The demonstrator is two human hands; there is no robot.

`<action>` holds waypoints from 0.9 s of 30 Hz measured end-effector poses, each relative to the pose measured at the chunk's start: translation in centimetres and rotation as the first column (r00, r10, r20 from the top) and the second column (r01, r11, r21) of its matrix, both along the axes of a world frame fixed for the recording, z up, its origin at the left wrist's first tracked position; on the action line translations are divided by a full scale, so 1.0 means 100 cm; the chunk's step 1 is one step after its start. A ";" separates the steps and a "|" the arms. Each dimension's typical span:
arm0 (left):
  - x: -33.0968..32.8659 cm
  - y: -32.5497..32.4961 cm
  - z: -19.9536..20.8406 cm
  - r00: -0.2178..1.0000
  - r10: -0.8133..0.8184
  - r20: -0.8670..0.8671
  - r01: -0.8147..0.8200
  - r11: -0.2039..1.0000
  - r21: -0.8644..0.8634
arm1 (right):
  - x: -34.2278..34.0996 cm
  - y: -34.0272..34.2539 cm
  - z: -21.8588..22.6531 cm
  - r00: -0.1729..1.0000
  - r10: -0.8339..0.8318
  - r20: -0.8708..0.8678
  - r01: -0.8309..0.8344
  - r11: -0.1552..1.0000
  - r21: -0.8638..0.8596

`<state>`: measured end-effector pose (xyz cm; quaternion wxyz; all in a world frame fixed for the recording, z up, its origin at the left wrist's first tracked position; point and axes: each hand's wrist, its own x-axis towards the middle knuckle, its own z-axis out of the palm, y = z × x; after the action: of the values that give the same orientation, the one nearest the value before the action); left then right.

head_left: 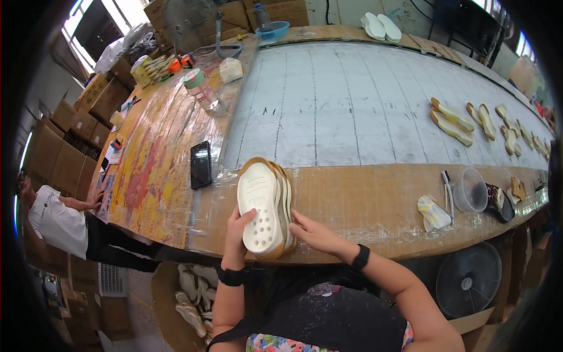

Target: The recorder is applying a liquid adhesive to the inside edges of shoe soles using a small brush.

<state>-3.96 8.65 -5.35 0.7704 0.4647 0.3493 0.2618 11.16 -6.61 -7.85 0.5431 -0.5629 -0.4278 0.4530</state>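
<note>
A stack of shoe soles (258,196), white with holes at the heel end and tan rims, stands near the front edge of the cardboard-covered table. My left hand (237,230) is closed on its left side, thumb lying over the top sole. With fingers stretched out, my right hand (314,232) touches the stack's right side. How many soles are stacked cannot be made out.
Left of the stack lies a black phone (200,165); a water bottle (203,91) is beyond it. Several sole pairs (451,121) rest at the right, near a plastic tub (470,189). Below stands a box of soles (167,299). Another person (58,220) is at the left.
</note>
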 end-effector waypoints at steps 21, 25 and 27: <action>-0.127 -0.102 -0.079 0.795 0.450 0.405 -0.484 0.875 -0.023 | -0.080 0.024 0.070 0.750 0.343 0.565 -0.569 0.770 0.288; -0.205 -0.085 -0.095 0.625 0.654 0.426 -0.741 0.669 0.060 | -0.088 0.030 0.057 0.810 0.505 0.298 -0.563 0.811 0.159; -0.243 -0.072 -0.093 0.392 0.716 0.578 -0.823 0.554 -0.127 | -0.081 0.031 0.048 0.849 0.485 0.212 -0.513 0.852 0.105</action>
<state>-28.25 1.47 -14.66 0.5799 0.2149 0.2521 0.7443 3.11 -3.50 -3.06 0.4087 -0.4254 -0.6405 0.4916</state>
